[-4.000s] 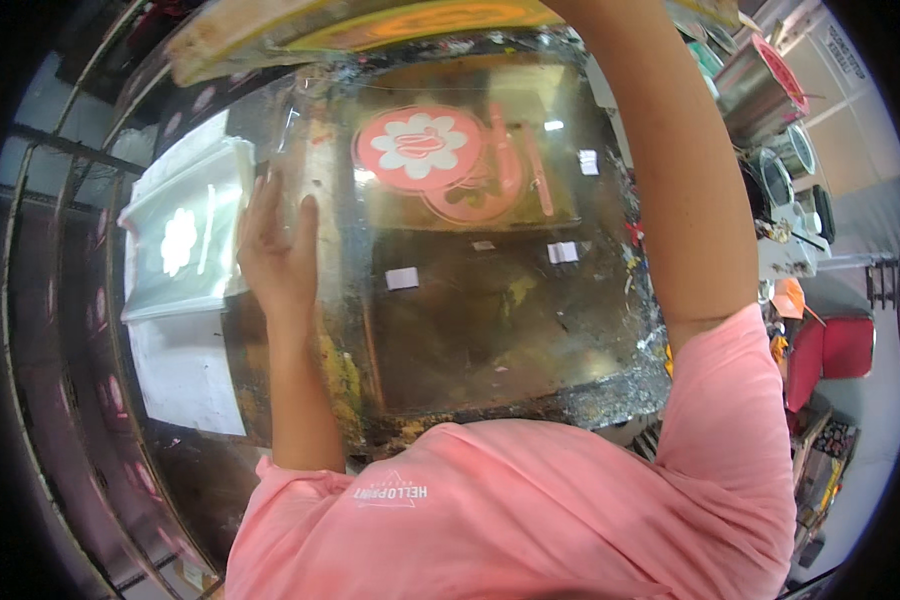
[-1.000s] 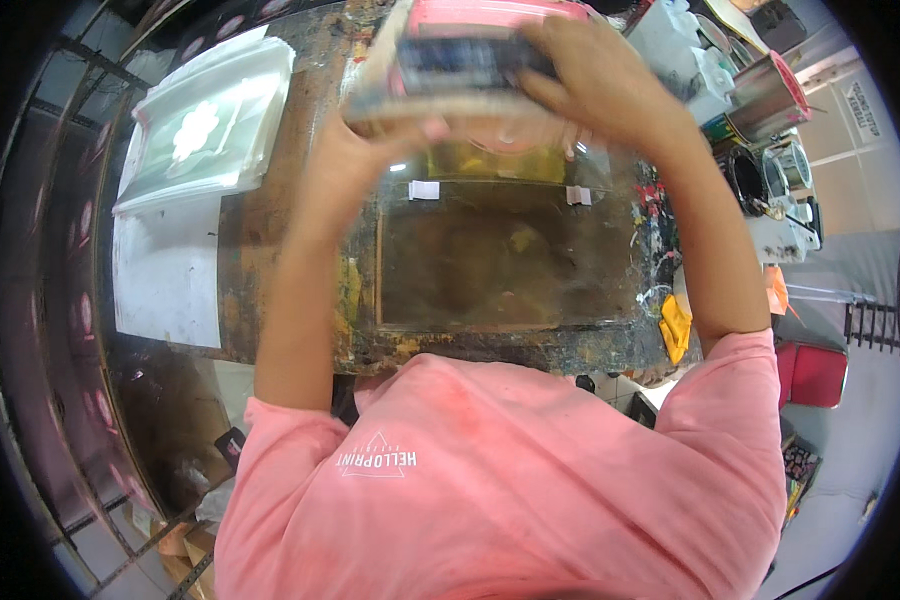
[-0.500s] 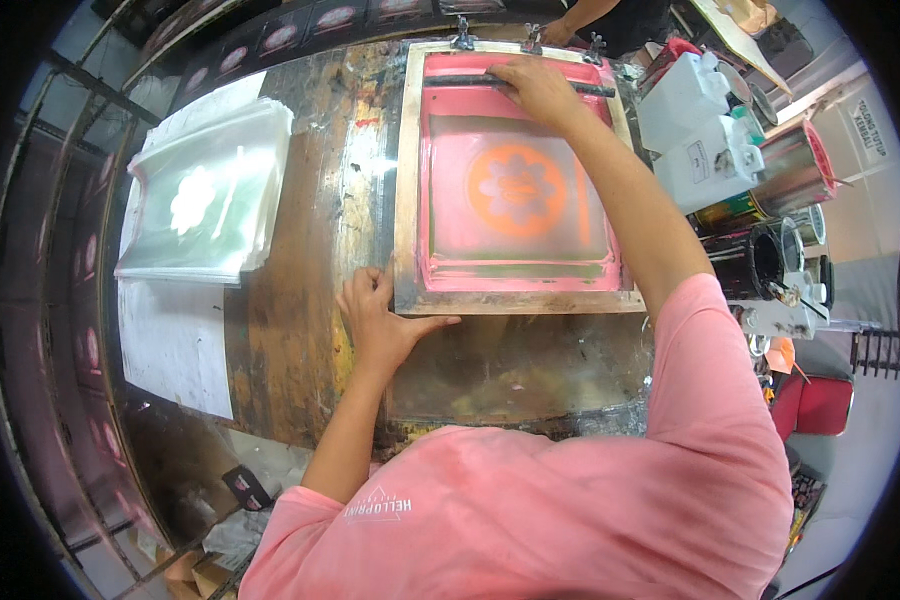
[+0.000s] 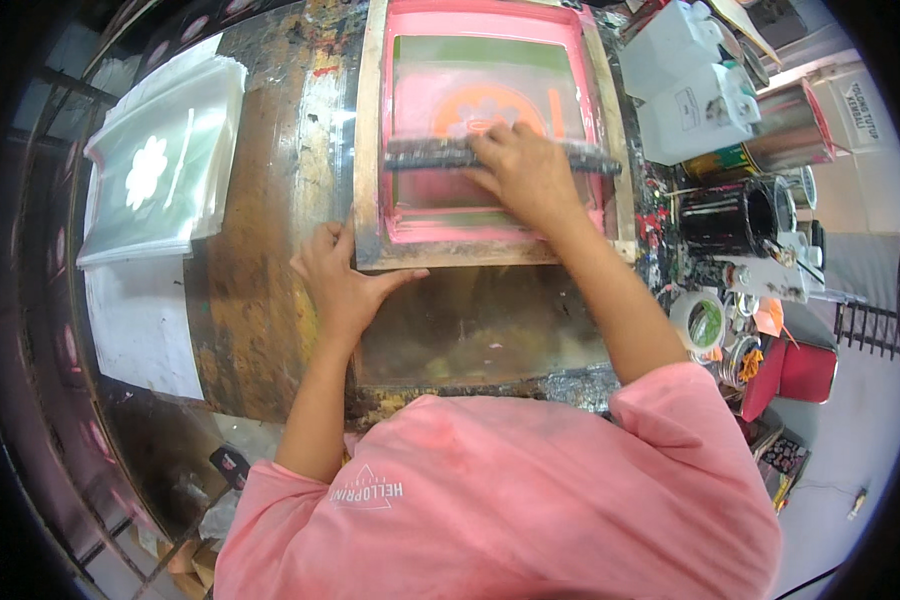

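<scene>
Squeegee mid-screen, frame edges near.

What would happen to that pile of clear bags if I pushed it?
The stack of clear plastic bags looks thin and glossy, so the sheets would probably slide over one another. Their edges look soft and slightly uneven, so they would likely flop if lifted. They seem light.

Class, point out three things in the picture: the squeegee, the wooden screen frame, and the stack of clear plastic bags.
squeegee [image 4: 425, 155]: head view, on its dark blade left of the right hand.
wooden screen frame [image 4: 365, 150]: head view, on its left rail.
stack of clear plastic bags [image 4: 160, 170]: head view, near the white flower print.
</scene>
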The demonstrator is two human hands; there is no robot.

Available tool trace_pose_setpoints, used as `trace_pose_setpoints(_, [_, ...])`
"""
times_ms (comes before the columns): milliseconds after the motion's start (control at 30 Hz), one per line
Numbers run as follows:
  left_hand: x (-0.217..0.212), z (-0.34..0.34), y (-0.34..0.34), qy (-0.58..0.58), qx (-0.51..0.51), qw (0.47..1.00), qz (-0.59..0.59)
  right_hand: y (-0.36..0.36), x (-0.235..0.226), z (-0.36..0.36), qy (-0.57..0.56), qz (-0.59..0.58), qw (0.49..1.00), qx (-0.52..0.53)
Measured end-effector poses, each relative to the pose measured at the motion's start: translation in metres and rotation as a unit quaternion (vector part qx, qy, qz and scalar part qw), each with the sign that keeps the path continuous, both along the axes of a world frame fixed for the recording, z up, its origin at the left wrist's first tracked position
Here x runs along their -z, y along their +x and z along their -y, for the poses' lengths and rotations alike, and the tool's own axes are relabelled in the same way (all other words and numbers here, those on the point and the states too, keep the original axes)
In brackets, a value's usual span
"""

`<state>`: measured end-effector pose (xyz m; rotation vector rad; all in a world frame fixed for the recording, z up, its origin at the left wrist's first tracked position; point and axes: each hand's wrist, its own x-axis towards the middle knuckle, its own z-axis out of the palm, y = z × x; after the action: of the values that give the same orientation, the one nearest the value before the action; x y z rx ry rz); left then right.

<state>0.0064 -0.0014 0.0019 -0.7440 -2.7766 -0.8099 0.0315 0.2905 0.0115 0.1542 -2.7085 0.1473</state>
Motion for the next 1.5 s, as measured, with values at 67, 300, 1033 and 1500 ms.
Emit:
trace_pose_setpoints(67, [0.001, 0.001, 0.001, -0.001, -0.003, 1.0, 0.012, 0.041, -0.01, 0.025, -0.013, 0.069, 0.997, 0.015])
trace_pose_setpoints(300, [0.001, 0.002, 0.002, -0.013, -0.011, 1.0, -0.011, 0.057, -0.059, 0.044, 0.0, 0.17, 0.984, 0.046])
trace_pose_setpoints(1033, [-0.022, -0.038, 0.012, -0.135, 0.039, 0.99, -0.032, -0.048, -0.281, -0.001, -0.005, -0.171, 0.983, 0.066])
trace_pose_setpoints(1500, [-0.119, 0.074, -0.153, 0.146, -0.085, 0.976, -0.138, -0.056, -0.302, 0.0, -0.008, -0.134, 0.985, 0.112])
